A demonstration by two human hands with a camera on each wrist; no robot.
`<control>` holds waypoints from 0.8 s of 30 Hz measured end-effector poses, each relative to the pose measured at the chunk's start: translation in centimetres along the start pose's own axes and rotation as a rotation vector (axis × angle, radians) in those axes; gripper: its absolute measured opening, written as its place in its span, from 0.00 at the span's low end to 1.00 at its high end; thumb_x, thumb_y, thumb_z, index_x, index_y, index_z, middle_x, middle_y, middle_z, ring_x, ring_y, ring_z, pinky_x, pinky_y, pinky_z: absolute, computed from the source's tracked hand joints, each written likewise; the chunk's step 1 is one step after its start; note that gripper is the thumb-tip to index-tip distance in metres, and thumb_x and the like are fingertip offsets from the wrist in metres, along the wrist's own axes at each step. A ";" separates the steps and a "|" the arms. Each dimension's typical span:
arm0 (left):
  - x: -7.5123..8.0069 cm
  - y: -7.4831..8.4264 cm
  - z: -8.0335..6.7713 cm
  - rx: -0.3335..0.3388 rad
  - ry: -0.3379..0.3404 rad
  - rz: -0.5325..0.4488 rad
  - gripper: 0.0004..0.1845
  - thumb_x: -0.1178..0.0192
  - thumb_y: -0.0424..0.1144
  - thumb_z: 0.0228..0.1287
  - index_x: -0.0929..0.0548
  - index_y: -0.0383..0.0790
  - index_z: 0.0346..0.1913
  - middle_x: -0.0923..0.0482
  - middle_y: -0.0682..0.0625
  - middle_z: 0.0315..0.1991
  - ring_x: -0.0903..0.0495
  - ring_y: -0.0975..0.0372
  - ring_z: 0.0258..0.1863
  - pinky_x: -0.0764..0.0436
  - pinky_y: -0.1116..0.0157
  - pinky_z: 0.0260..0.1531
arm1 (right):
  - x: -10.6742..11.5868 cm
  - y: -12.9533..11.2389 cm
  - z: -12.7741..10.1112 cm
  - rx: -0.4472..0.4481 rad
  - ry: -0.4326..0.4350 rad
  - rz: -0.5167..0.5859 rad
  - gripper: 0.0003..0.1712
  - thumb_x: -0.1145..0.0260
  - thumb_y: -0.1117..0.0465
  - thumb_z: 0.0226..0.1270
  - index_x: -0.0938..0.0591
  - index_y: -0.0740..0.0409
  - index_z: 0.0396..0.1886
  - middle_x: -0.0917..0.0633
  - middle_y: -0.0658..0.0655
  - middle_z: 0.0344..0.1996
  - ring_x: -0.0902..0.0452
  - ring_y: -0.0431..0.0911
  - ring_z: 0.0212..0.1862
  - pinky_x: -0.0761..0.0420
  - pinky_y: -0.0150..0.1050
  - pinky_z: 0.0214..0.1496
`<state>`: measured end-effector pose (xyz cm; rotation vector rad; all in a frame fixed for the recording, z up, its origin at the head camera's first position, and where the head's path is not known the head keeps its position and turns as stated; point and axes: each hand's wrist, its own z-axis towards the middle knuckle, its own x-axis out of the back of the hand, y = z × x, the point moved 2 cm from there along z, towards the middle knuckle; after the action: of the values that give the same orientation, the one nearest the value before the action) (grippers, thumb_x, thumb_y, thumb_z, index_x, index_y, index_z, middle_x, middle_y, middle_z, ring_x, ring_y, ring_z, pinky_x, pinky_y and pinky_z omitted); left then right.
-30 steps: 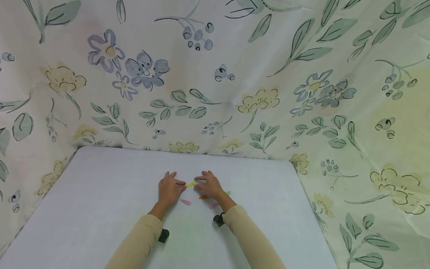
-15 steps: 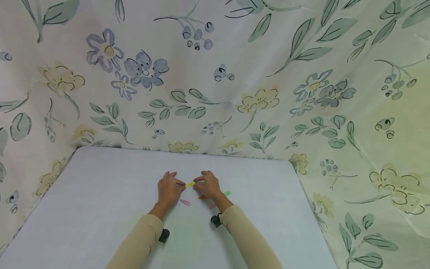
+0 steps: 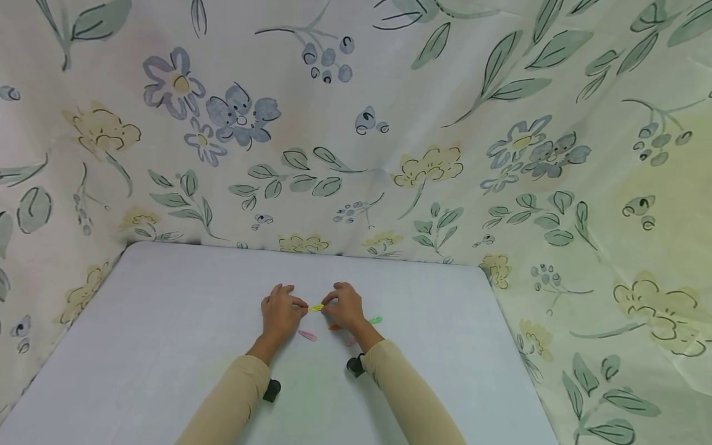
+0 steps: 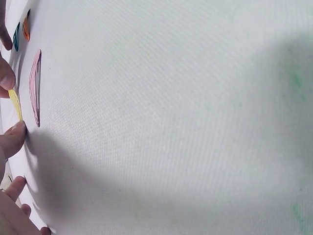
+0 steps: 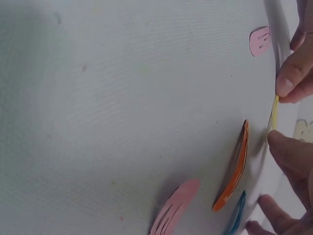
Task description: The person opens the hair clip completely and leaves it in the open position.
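A small yellow hair clip [image 3: 316, 307] is held just above the white table [image 3: 167, 321], between my two hands. My left hand [image 3: 295, 307] pinches its left end and my right hand [image 3: 334, 303] pinches its right end. In the left wrist view the yellow hair clip [image 4: 15, 105] runs from my left fingertip [image 4: 12, 139] up to a right-hand fingertip [image 4: 5, 76]. The right wrist view shows the yellow hair clip [image 5: 274, 112] edge-on between my right fingers [image 5: 291, 147] and the left-hand fingertips [image 5: 293, 81].
Loose clips lie flat around the hands: a pink clip [image 3: 307, 335] below the left hand, an orange clip [image 5: 234, 169], a second pink clip [image 5: 173, 208] and a green clip [image 3: 376, 320] by the right hand. Floral cloth [image 3: 356, 154] walls the table's back and sides.
My right hand has drawn in a little toward the left, and its fingertips have closed on the yellow clip's end. The left hand and the loose clips have stayed put.
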<state>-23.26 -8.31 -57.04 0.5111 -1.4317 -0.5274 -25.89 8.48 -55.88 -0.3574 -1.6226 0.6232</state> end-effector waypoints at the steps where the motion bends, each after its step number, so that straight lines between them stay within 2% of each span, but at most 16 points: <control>1: 0.0 0.0 0.0 -0.002 0.000 -0.001 0.03 0.28 0.35 0.58 0.08 0.42 0.34 0.27 0.36 0.65 0.42 0.40 0.72 0.43 0.34 0.64 | 0.0 -0.1 0.0 -0.007 0.000 0.001 0.02 0.24 0.61 0.57 0.10 0.51 0.31 0.23 0.59 0.63 0.33 0.57 0.69 0.35 0.55 0.70; 7: 0.0 -0.1 -0.1 -0.017 0.010 -0.004 0.02 0.28 0.35 0.58 0.09 0.40 0.34 0.25 0.36 0.63 0.40 0.41 0.71 0.44 0.33 0.63 | -0.1 -0.3 -0.1 -0.021 0.006 0.022 0.02 0.24 0.62 0.57 0.11 0.51 0.28 0.22 0.58 0.62 0.31 0.57 0.67 0.35 0.56 0.69; 12: -0.3 -0.2 -0.3 -0.032 0.011 -0.011 0.03 0.30 0.35 0.60 0.11 0.38 0.32 0.24 0.39 0.60 0.39 0.43 0.70 0.47 0.33 0.64 | -0.2 -0.3 -0.2 0.036 0.030 0.013 0.02 0.24 0.63 0.56 0.11 0.53 0.27 0.18 0.56 0.54 0.27 0.54 0.62 0.32 0.55 0.66; 18: -0.3 -0.1 -0.5 -0.062 -0.025 -0.010 0.02 0.33 0.33 0.62 0.15 0.41 0.33 0.26 0.42 0.59 0.41 0.46 0.71 0.52 0.31 0.65 | 0.0 -0.2 -0.3 0.090 0.027 0.037 0.02 0.26 0.62 0.58 0.12 0.56 0.29 0.15 0.53 0.43 0.24 0.51 0.54 0.29 0.51 0.62; 24: 0.3 0.3 -0.5 -0.113 -0.034 -0.023 0.02 0.37 0.34 0.67 0.17 0.42 0.35 0.28 0.43 0.59 0.41 0.47 0.70 0.51 0.31 0.63 | 0.8 -0.3 -0.4 0.134 -0.019 0.048 0.03 0.29 0.63 0.63 0.12 0.58 0.32 0.14 0.54 0.42 0.23 0.52 0.53 0.28 0.50 0.61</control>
<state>-22.69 -8.26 -56.62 0.4300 -1.4208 -0.6344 -25.59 8.75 -54.98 -0.2935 -1.5845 0.7702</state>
